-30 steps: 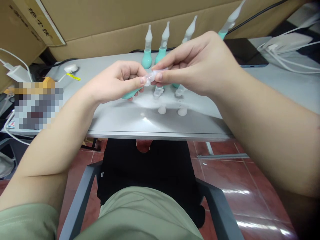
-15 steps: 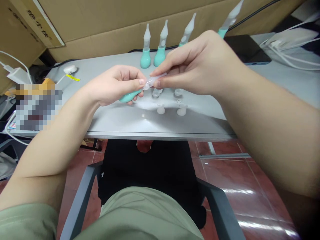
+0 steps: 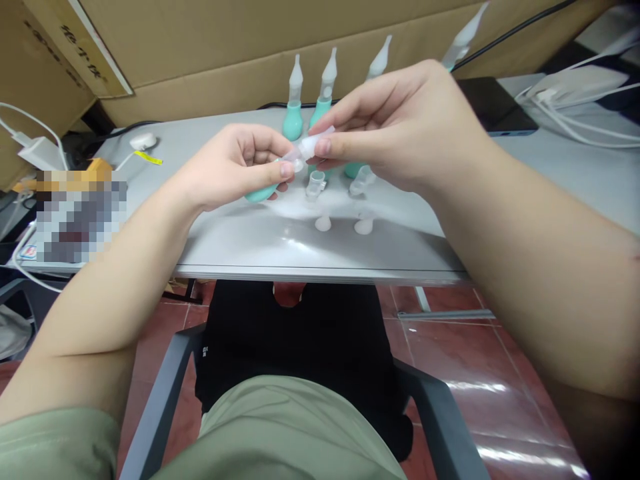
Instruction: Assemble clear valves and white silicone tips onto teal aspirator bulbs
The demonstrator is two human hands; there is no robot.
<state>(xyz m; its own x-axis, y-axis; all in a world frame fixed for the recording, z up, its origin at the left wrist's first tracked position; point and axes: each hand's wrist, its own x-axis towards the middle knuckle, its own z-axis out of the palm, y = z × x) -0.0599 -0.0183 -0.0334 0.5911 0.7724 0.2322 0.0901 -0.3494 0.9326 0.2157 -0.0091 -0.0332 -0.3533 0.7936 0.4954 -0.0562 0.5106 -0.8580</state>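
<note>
My left hand (image 3: 240, 163) is closed around the teal bulb (image 3: 261, 195) of a nasal aspirator, thumb against its clear tube (image 3: 296, 159). At the tube's far end, my right hand (image 3: 400, 127) pinches the white soft tip (image 3: 310, 145) between thumb and fingers. The tip meets the tube; how firmly it is seated I cannot tell. Just beyond my hands on the table are two clear tube pieces (image 3: 315, 185), with teal bulbs (image 3: 355, 169) partly hidden behind them. Nearer me lie two small white tips (image 3: 323, 223).
Several assembled aspirators (image 3: 293, 123) stand along the back by the cardboard wall (image 3: 210, 53). A dark phone (image 3: 495, 107) and white cables (image 3: 560, 107) are at the right. On the left sit a white adapter (image 3: 43, 153) and a blurred-out item (image 3: 80, 220). The table's front edge (image 3: 320, 273) faces me.
My right fingers have shifted outward along the white tip, so more of it shows. Both hands have risen slightly, with the aspirator still held between them.
</note>
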